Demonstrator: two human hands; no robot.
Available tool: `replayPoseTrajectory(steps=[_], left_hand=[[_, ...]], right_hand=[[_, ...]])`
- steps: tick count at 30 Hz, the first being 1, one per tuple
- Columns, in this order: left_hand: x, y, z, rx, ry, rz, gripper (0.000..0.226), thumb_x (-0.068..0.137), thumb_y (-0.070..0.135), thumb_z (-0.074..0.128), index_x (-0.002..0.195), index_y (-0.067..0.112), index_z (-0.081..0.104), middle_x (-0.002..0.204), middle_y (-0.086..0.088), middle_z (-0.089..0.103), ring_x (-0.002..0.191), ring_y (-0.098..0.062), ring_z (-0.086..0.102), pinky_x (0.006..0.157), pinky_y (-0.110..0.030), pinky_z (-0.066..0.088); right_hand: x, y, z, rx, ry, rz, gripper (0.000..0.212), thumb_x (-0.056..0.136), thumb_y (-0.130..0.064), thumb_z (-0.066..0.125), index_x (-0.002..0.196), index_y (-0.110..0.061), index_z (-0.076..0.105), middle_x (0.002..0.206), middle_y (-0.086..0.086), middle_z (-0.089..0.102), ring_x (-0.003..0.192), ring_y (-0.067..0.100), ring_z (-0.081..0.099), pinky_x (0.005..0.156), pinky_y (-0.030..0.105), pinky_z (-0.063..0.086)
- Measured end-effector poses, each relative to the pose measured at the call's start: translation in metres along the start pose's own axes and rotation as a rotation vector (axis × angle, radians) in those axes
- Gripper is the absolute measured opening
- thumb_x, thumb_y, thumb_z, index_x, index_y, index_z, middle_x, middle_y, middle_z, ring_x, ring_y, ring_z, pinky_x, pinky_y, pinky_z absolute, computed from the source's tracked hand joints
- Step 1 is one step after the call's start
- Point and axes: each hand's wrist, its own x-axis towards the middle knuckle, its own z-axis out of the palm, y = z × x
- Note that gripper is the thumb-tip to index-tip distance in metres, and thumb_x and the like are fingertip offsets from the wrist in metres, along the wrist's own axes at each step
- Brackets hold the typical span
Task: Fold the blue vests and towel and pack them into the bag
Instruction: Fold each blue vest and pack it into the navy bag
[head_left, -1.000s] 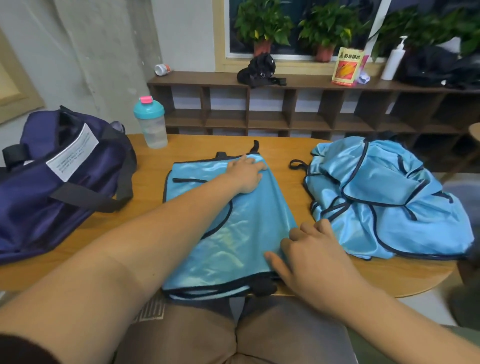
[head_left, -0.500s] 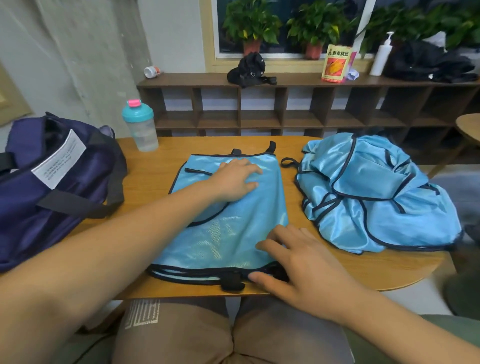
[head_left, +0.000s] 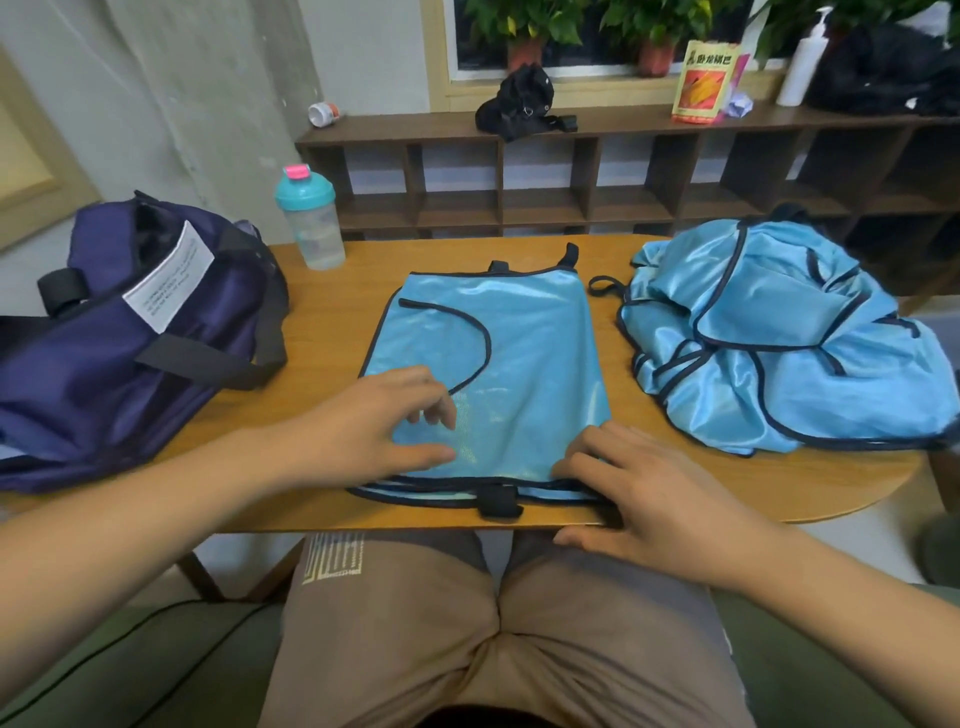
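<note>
With my left hand (head_left: 374, 431) and right hand (head_left: 649, 499) spread on the near hem of the vest (head_left: 509, 364) mid-counter (head_left: 322, 493), its slick layers could skew or slip off the near edge.

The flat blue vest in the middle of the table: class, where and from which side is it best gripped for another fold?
Probably pinch its near hem at both corners, coming from the near edge of the table. The vest lies flat with that dark-bound hem along the edge, and the left hand and right hand sit by those corners.
</note>
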Motion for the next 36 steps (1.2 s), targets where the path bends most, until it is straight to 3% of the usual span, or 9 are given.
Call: replayPoseTrajectory(steps=[6,9,13,18,23,26,31,33,36], left_hand=[[-0.052,-0.001,0.022,0.093,-0.037,-0.026,0.053,0.082,0.078,0.071,0.120,0.045,0.053,0.113,0.024,0.045,0.108,-0.001,0.049,0.088,-0.018,0.044],[-0.064,0.003,0.032,0.130,-0.002,-0.010,0.049,0.083,0.065,0.078,0.121,0.043,0.053,0.114,0.022,0.044,0.108,0.000,0.046,0.089,-0.016,0.039],[-0.072,0.009,0.030,0.067,0.019,0.023,0.029,0.091,0.041,0.079,0.113,0.039,0.062,0.109,0.021,0.050,0.102,-0.003,0.054,0.083,-0.025,0.049],[-0.073,0.010,0.020,-0.034,0.022,0.040,0.012,0.095,0.028,0.077,0.105,0.033,0.071,0.100,0.020,0.062,0.093,-0.005,0.064,0.077,-0.028,0.052],[-0.073,0.010,0.008,-0.124,0.034,-0.039,0.012,0.093,0.026,0.080,0.100,0.035,0.076,0.092,0.020,0.072,0.083,-0.009,0.068,0.070,-0.026,0.050],[-0.075,0.012,0.001,-0.282,-0.023,-0.116,0.012,0.092,0.026,0.083,0.099,0.034,0.079,0.087,0.015,0.075,0.076,-0.009,0.068,0.067,-0.022,0.049],[-0.056,0.006,-0.028,-0.487,0.044,-0.200,0.015,0.088,0.020,0.082,0.102,0.019,0.080,0.087,-0.003,0.076,0.075,-0.008,0.067,0.070,-0.019,0.053],[-0.039,-0.005,-0.039,-0.566,0.133,-0.254,0.016,0.088,0.012,0.081,0.104,0.010,0.078,0.089,-0.010,0.076,0.078,-0.010,0.065,0.073,-0.014,0.051],[-0.008,-0.029,-0.053,-0.584,0.212,-0.333,0.018,0.091,0.015,0.081,0.108,0.011,0.077,0.093,-0.015,0.075,0.082,-0.010,0.064,0.081,-0.018,0.050]], right_hand=[[-0.005,-0.001,0.002,0.025,0.044,-0.029,0.047,0.100,-0.064,0.062,0.120,-0.022,0.067,0.113,-0.005,0.057,0.097,0.021,0.056,0.082,0.041,0.051],[-0.009,-0.005,0.005,0.011,0.055,-0.040,0.038,0.104,-0.057,0.060,0.114,-0.021,0.068,0.111,-0.003,0.058,0.096,0.023,0.056,0.080,0.043,0.051],[-0.011,-0.011,0.002,0.031,0.064,-0.070,0.030,0.108,-0.045,0.058,0.110,-0.018,0.069,0.107,-0.001,0.059,0.094,0.025,0.058,0.077,0.042,0.051],[-0.013,-0.012,-0.010,0.075,0.047,-0.074,0.019,0.107,-0.034,0.063,0.117,-0.019,0.068,0.103,-0.005,0.062,0.094,0.021,0.062,0.075,0.039,0.053],[-0.013,-0.012,-0.030,0.234,-0.096,0.085,0.046,0.088,-0.031,0.068,0.131,-0.040,0.055,0.108,-0.017,0.066,0.099,0.006,0.065,0.082,0.032,0.055],[-0.010,-0.015,-0.049,0.413,-0.128,0.180,0.052,0.084,-0.019,0.076,0.124,-0.043,0.055,0.107,-0.019,0.069,0.095,0.013,0.069,0.080,0.030,0.053],[0.022,0.005,-0.068,0.683,0.041,0.289,0.045,0.086,0.002,0.077,0.118,-0.026,0.063,0.102,-0.001,0.072,0.099,0.026,0.069,0.094,0.049,0.052],[0.043,0.022,-0.066,0.739,0.137,0.331,0.037,0.090,-0.002,0.078,0.117,-0.025,0.065,0.099,0.004,0.073,0.096,0.030,0.069,0.094,0.055,0.055],[0.081,0.050,-0.058,0.746,0.303,0.417,0.032,0.092,-0.015,0.080,0.114,-0.034,0.067,0.104,0.002,0.075,0.092,0.026,0.070,0.086,0.051,0.059]])
